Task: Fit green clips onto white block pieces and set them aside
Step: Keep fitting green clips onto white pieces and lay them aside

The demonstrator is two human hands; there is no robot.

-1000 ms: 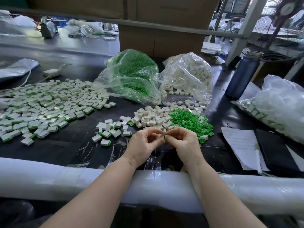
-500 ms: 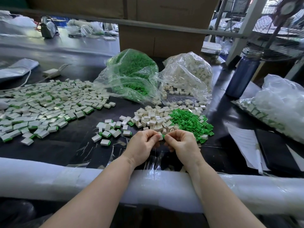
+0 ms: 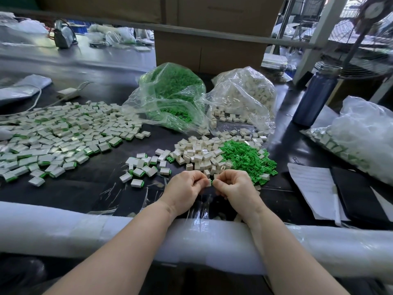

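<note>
Head view: just in front of the white block pile [image 3: 198, 154], left hand [image 3: 184, 191] and right hand [image 3: 235, 189] pinch one block with its green clip [image 3: 209, 182]. It is likely light, stiff and slippery, so best held by its flat sides.

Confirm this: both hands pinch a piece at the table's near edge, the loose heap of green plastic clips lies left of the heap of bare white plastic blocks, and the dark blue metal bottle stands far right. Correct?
One detail is wrong. In the head view the loose heap of green plastic clips lies right of the heap of bare white plastic blocks, not left. The rest holds: left hand and right hand pinch a piece, and the dark blue metal bottle stands far right.
</note>
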